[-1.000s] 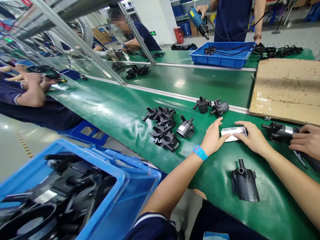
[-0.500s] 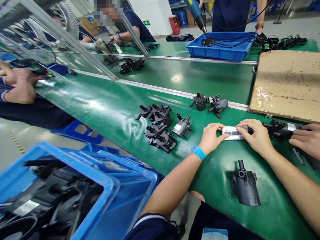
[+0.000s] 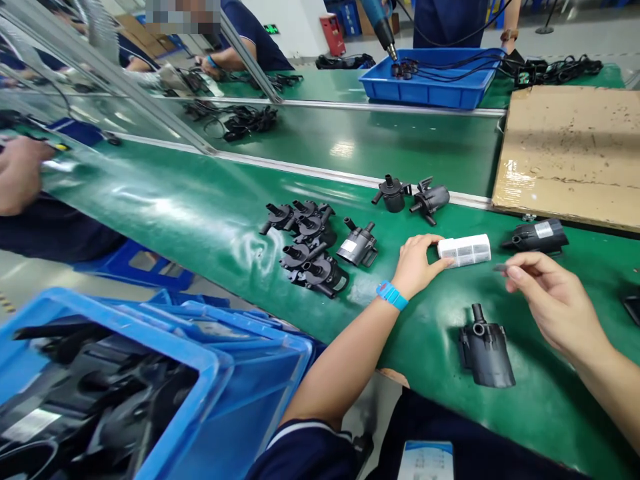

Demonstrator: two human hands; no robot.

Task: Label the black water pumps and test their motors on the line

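Observation:
My left hand (image 3: 416, 261) grips the left end of a white roll of labels (image 3: 465, 249), which lies on the green table with rows of grey stickers facing me. Just right of the roll, my right hand (image 3: 557, 297) pinches a small grey label (image 3: 501, 267) between thumb and fingertip, apart from the roll. Below the hands a black pump (image 3: 487, 357) stands upright, its pipe stubs at the top. Another black pump (image 3: 539, 237), bearing a pale label, lies on its side beyond my right hand.
Several black pumps (image 3: 311, 257) cluster left of my left hand, and two more (image 3: 393, 193) sit near the metal rail. A cardboard sheet (image 3: 570, 147) covers the back right. At lower left is a blue crate (image 3: 220, 363) of black parts. Co-workers sit and stand around the table.
My right hand has left the roll and moved right and down, now with a small label in its fingertips. The roll has tilted slightly. Another person's hand has gone from the pump at right.

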